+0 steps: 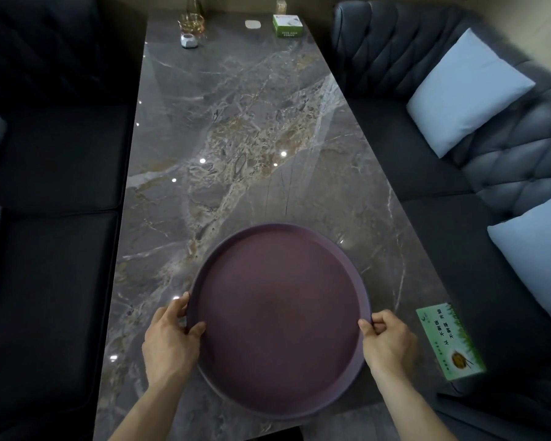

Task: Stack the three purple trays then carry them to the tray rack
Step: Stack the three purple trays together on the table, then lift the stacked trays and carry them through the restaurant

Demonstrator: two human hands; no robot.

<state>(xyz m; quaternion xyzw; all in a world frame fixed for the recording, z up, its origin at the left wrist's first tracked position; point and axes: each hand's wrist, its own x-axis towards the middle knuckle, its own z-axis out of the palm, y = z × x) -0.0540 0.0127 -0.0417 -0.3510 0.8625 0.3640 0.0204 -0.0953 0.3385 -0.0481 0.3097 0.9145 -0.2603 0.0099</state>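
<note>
Purple trays stacked near end of tabletop; left hand pinching left rim, right hand pinching right rim — green sign just right.

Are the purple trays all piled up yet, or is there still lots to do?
Looks mostly piled: the purple trays sit as one round stack near the table edge, though only extra rims show at the side, so I can't count three. Right now the left hand and right hand grip opposite rims. Carrying is still left; no tray rack is in view.
</note>
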